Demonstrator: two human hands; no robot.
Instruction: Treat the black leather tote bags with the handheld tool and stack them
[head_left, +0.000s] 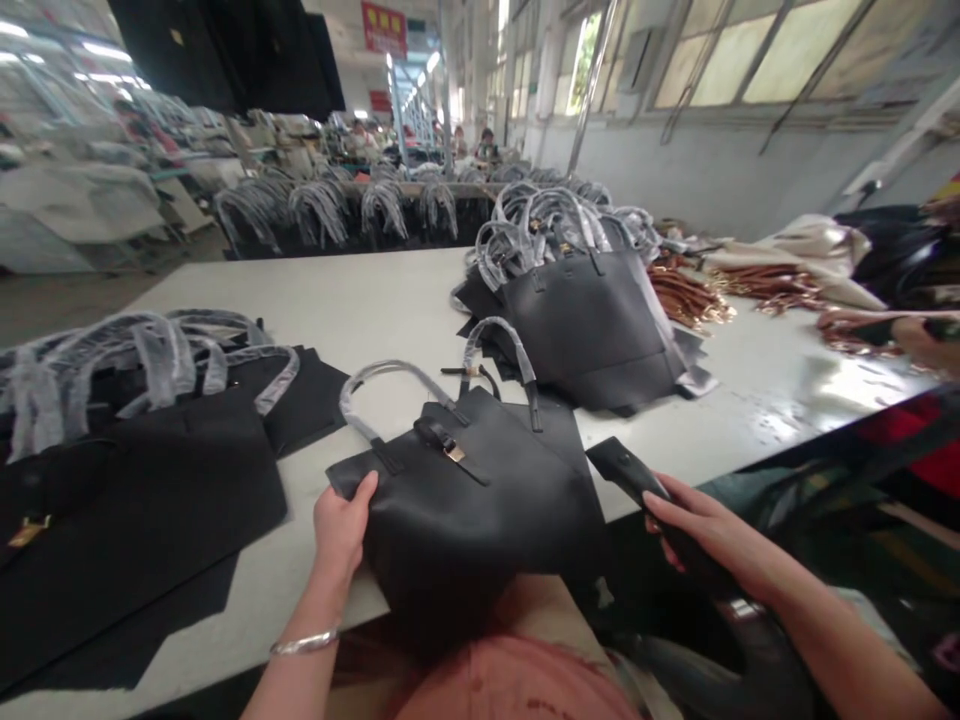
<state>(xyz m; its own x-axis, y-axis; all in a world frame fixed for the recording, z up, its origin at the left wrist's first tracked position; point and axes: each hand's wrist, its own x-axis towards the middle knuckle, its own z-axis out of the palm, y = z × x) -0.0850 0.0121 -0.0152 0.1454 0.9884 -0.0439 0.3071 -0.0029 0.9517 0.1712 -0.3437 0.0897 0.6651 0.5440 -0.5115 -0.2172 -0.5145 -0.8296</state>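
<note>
A black handbag (487, 500) with plastic-wrapped handles and a small gold-coloured clasp lies tilted over the front edge of the table. My left hand (343, 525) grips its left upper corner, thumb on top. To the right of the bag, my right hand (694, 525) is wrapped round a black tool (626, 468) with a flat, wide end. That end points toward the bag's right side, apart from it. A thick dark hose or handle runs down below my right hand.
Black bags with wrapped handles are piled at the left (150, 500) and back right (592, 330) of the white table (315, 290). Brown straps (686, 295) lie beyond the right pile. Another person's hand (930, 345) is at the far right. More bags hang behind.
</note>
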